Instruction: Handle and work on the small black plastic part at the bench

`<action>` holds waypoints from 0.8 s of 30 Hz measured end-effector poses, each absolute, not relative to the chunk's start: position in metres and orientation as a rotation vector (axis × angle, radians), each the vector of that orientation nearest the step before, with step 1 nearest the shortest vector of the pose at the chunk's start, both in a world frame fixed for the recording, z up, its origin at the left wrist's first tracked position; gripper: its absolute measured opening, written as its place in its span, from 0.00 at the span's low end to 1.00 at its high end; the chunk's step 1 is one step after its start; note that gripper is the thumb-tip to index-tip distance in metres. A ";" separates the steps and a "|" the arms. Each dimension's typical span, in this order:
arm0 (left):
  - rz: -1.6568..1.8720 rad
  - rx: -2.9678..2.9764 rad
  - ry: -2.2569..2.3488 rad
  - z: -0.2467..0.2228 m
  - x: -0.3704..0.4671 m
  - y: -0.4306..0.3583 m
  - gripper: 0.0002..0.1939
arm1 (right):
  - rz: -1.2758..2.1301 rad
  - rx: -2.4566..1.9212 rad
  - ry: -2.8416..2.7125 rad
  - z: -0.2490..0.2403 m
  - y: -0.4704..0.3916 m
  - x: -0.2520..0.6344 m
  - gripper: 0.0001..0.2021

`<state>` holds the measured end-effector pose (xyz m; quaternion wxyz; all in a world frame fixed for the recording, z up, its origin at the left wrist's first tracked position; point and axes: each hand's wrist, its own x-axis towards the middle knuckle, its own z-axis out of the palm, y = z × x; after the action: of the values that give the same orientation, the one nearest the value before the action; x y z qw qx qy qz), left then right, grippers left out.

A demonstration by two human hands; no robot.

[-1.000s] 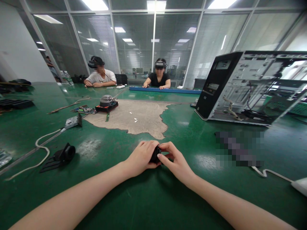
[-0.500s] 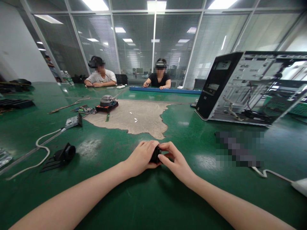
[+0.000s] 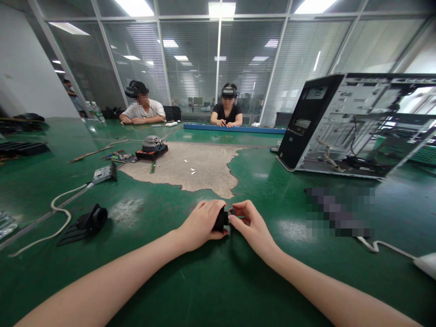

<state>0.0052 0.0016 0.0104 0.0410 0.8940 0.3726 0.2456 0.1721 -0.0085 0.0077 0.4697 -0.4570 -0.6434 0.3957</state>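
Note:
My left hand (image 3: 205, 221) is wrapped round a small black boxy part (image 3: 220, 220), just above the table in front of me. A short black stub (image 3: 226, 219) sticks out from the part's right side. Most of the part is hidden by my palm and fingers. Beside the stub, my right hand (image 3: 250, 222) is pinched, thumb against forefinger. A small dark piece (image 3: 233, 211) shows between those fingertips; it is too small to name. The right fingertips are very close to the stub, and I cannot tell whether they touch it.
An opened computer case (image 3: 316, 131) stands at the right. A black plastic duct (image 3: 91, 219) lies left, near a metal bracket (image 3: 105, 172) and white cable (image 3: 61, 204). A heatsink fan (image 3: 153, 144) sits beyond. Two people sit across the green table (image 3: 163, 290).
My right fingertips have drawn back slightly to the right, and the black stub now shows. The left hand stays still. The person opposite has brought one hand inward.

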 end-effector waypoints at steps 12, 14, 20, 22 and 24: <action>0.765 2.757 1.149 0.008 0.006 0.001 0.27 | 1.246 -1.012 -1.661 0.004 -0.003 0.168 0.11; 0.752 2.778 1.151 0.008 0.006 0.001 0.28 | 1.163 -1.030 -1.711 0.003 -0.003 0.168 0.11; 0.735 2.815 1.151 0.009 0.005 0.001 0.28 | 0.806 -1.057 -1.894 0.005 -0.013 0.170 0.11; 0.740 2.806 1.144 0.009 0.005 0.001 0.29 | 0.808 -1.058 -1.890 0.006 -0.013 0.170 0.09; 0.750 2.797 1.126 0.009 0.005 0.002 0.30 | 0.882 -1.062 -1.850 0.006 -0.011 0.170 0.08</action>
<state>0.0051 0.0018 0.0089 0.0174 0.9000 0.3625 0.2413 0.1700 -0.0111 0.0057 0.4045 -0.4207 -0.7330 0.3494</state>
